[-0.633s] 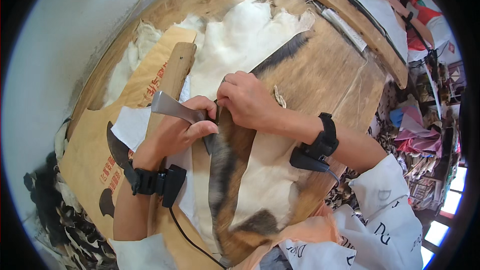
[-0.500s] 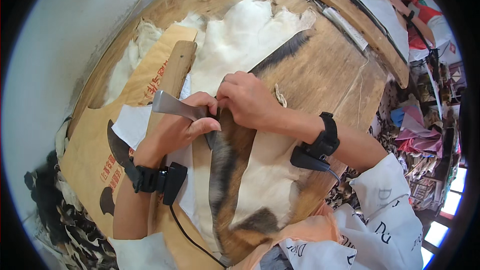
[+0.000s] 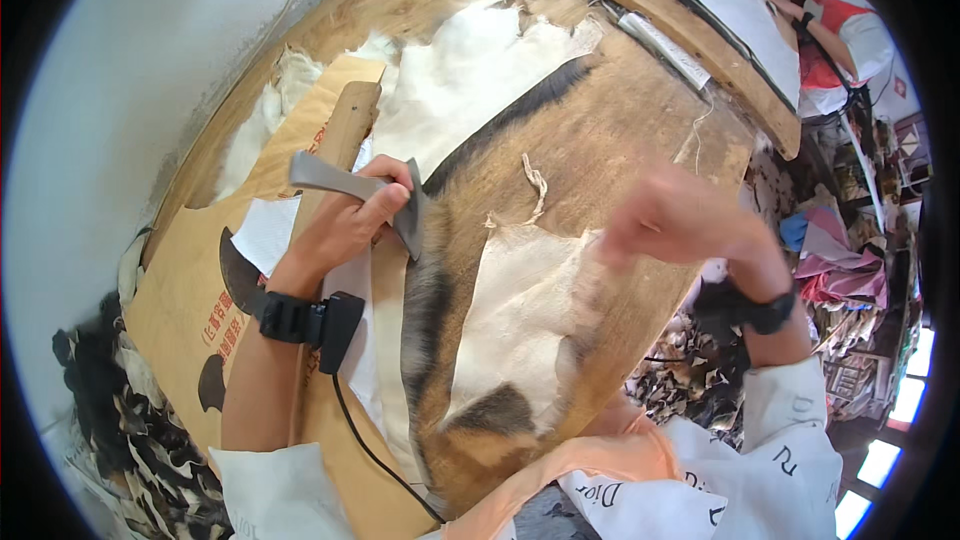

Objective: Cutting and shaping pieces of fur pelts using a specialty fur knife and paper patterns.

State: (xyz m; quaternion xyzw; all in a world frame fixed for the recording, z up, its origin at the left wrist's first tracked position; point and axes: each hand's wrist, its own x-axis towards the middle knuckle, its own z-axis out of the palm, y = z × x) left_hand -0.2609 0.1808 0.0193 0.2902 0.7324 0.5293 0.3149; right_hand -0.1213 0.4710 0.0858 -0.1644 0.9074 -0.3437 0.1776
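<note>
My left hand [image 3: 355, 215] is closed on a grey metal tool with a long handle [image 3: 325, 172] and a flat blade [image 3: 408, 230], which rests at a dark-edged strip of fur [image 3: 428, 310]. Above it lies a large white hide [image 3: 460, 90]. My right hand [image 3: 675, 225] is raised at the right, smeared by motion, its fingers unclear, near a pale hide piece [image 3: 515, 320] with a brown patch. Under my left arm are brown paper [image 3: 175, 305], a wooden bar [image 3: 358, 105] and white sheets [image 3: 262, 220].
The wooden board [image 3: 620, 130] meets a wall [image 3: 120, 80] at left. Beyond a plank [image 3: 690, 30], another person [image 3: 840, 40] works at the upper right. Piled fur scraps [image 3: 115, 420] lie lower left, with bundled cloth [image 3: 830, 250] at the right.
My right hand has pulled away from my left hand toward the right, uncovering the board and pale piece. My left hand, still gripping the tool, has shifted slightly up and left.
</note>
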